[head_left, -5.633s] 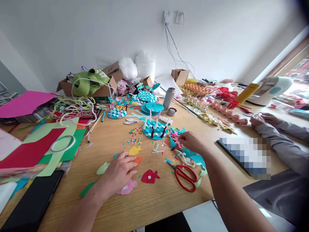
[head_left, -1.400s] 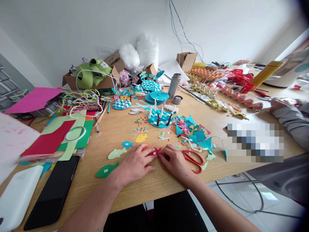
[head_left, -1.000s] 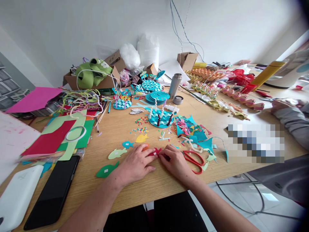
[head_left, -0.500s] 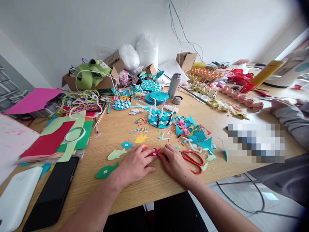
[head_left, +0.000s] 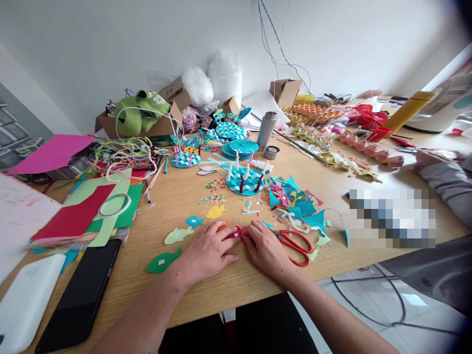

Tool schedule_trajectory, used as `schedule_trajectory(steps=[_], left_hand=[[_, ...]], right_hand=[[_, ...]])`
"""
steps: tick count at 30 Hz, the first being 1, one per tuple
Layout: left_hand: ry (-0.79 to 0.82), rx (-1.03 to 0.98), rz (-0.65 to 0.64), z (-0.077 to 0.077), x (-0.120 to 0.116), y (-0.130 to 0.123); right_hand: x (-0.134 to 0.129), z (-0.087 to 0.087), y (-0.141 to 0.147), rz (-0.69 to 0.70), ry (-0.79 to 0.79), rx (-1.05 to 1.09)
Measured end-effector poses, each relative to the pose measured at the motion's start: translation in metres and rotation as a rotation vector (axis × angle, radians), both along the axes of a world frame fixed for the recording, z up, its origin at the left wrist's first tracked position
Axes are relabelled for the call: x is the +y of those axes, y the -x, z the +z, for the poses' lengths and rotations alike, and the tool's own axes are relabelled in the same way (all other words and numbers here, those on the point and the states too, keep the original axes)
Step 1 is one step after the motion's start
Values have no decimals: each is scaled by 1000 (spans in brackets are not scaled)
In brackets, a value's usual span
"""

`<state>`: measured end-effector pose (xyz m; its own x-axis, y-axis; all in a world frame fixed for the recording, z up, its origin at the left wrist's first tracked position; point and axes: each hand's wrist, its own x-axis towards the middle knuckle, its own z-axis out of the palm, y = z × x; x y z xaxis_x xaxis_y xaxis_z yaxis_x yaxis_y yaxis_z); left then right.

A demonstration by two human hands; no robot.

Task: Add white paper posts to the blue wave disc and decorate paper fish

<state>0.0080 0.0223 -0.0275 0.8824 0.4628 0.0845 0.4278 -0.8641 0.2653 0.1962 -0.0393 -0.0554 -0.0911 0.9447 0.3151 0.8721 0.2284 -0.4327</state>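
Between my hands lies a red paper fish (head_left: 236, 234) with a small white square on it. The fingers of my left hand (head_left: 208, 250) stretch over the near table and rest on the fish's left part, thumb apart. My right hand (head_left: 267, 247) has its fingers bent and pinched at the fish's right end, partly hiding it. An orange paper piece (head_left: 221, 225) shows beyond my left fingers. Round that hand lie a yellow fish (head_left: 215, 212), a blue fish (head_left: 194, 221), a light green fish (head_left: 179, 235) and a green fish (head_left: 162, 261). Red-handled scissors (head_left: 303, 246) lie beside my right hand.
A blue wavy craft piece (head_left: 246, 183) with upright twisted stems stands ahead. Paper scraps (head_left: 295, 196) lie at right, near a steel bottle (head_left: 266, 130). At left are coloured sheets (head_left: 79, 209), a tape roll (head_left: 114, 204) and a black phone (head_left: 79, 295). Another person's sleeve (head_left: 448, 187) is at right.
My right fingers have shifted very slightly at the red fish's end. Otherwise both hands and the things around them stay in place.
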Motion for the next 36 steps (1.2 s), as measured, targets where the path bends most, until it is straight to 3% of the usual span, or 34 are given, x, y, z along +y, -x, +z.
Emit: schedule_trajectory(steps=[36], left_hand=[[21, -4, 7, 3, -3, -2]], right_hand=[[1, -1, -1, -9, 53, -3]])
